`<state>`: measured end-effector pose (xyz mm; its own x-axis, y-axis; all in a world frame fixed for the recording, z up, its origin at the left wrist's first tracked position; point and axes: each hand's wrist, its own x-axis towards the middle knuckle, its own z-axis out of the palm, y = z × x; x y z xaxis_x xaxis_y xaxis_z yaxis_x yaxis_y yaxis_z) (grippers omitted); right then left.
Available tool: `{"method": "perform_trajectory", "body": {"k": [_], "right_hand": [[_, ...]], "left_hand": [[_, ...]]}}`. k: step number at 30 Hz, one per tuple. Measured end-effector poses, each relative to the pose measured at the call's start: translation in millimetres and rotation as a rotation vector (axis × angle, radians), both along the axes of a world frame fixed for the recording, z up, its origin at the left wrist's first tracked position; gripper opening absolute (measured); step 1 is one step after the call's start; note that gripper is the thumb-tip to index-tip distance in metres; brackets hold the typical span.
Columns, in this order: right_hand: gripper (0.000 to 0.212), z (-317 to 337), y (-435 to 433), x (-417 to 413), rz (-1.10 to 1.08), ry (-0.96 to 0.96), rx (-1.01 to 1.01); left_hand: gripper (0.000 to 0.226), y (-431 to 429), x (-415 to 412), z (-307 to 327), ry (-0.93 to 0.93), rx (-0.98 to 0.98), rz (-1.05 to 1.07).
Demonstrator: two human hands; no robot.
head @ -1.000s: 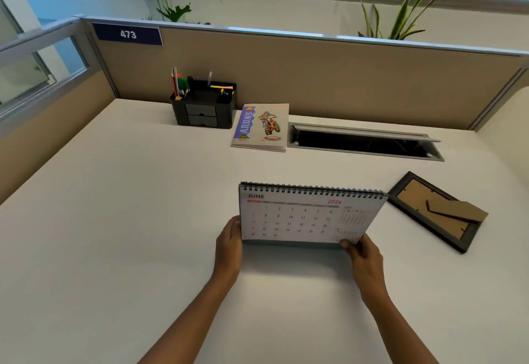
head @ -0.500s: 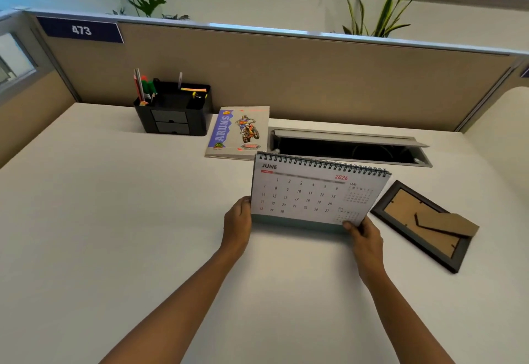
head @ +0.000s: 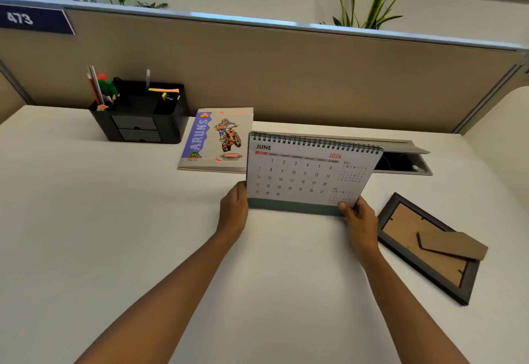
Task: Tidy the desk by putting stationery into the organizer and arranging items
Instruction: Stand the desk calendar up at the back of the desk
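Observation:
A spiral-bound desk calendar [head: 303, 174] showing June stands upright in the middle of the white desk [head: 86, 234]. My left hand [head: 233, 211] grips its lower left edge, fingers hidden behind it. My right hand [head: 359, 220] holds the lower right corner with the thumb on the front page. The black organizer [head: 140, 120] sits at the back left with pens and sticky notes in it. A notebook [head: 217, 140] with a motorbike cover lies flat beside the organizer, just behind the calendar's left end.
A dark picture frame [head: 429, 246] lies face down to the right, its stand flap up. An open cable tray [head: 406, 160] is set into the desk behind the calendar. A beige partition [head: 286, 71] walls the back.
Both hands have carried the calendar away from me toward the back of the desk. It now stands close to the notebook and the cable tray.

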<state>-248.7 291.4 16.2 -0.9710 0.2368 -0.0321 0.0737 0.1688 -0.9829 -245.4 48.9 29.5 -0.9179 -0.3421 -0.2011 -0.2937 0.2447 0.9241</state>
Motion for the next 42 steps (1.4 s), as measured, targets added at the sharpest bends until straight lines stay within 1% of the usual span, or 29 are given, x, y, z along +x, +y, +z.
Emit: {"method": "perform_trajectory", "body": {"k": [3, 6, 8, 10, 12, 15, 19, 25, 32, 39, 42], "right_hand": [[0.028, -0.3, 3.4, -16.5, 0.003, 0.016, 0.02], [0.03, -4.6, 6.4, -30.3, 0.003, 0.028, 0.053], [0.03, -8.8, 5.9, -36.0, -0.016, 0.04, 0.067], [0.031, -13.4, 4.2, -38.5, -0.043, 0.056, 0.073], [0.029, -17.0, 2.3, -39.8, -0.058, 0.07, 0.079], [0.02, -21.4, 0.5, -40.6, -0.075, 0.102, 0.094], [0.015, -24.3, -1.4, -45.7, -0.105, 0.12, 0.128], [0.015, -23.0, -4.0, -56.1, -0.129, 0.151, 0.147], [0.015, -23.8, -3.9, -62.9, -0.148, 0.159, 0.151], [0.027, -21.6, -2.5, -57.8, -0.225, 0.188, 0.123], [0.021, -22.8, -2.5, -54.6, -0.237, 0.181, 0.129]], "left_hand": [[0.034, 0.0, -6.6, -8.8, 0.091, -0.036, -0.027], [0.023, -4.1, -7.3, -20.8, 0.215, -0.05, -0.085], [0.015, -5.6, -8.9, -26.7, 0.273, -0.115, -0.122], [0.017, -5.2, -13.3, -31.4, 0.304, -0.205, -0.108], [0.019, -3.4, -18.4, -32.3, 0.311, -0.254, -0.075], [0.019, -2.2, -25.4, -32.9, 0.312, -0.3, -0.025], [0.015, -2.0, -33.5, -35.6, 0.336, -0.308, 0.001], [0.012, -3.6, -46.2, -38.3, 0.365, -0.351, -0.002], [0.019, -3.5, -50.7, -40.5, 0.368, -0.362, -0.006], [0.018, -1.9, -47.8, -37.2, 0.358, -0.34, 0.02], [0.017, -2.8, -47.9, -38.7, 0.37, -0.346, 0.019]]}}
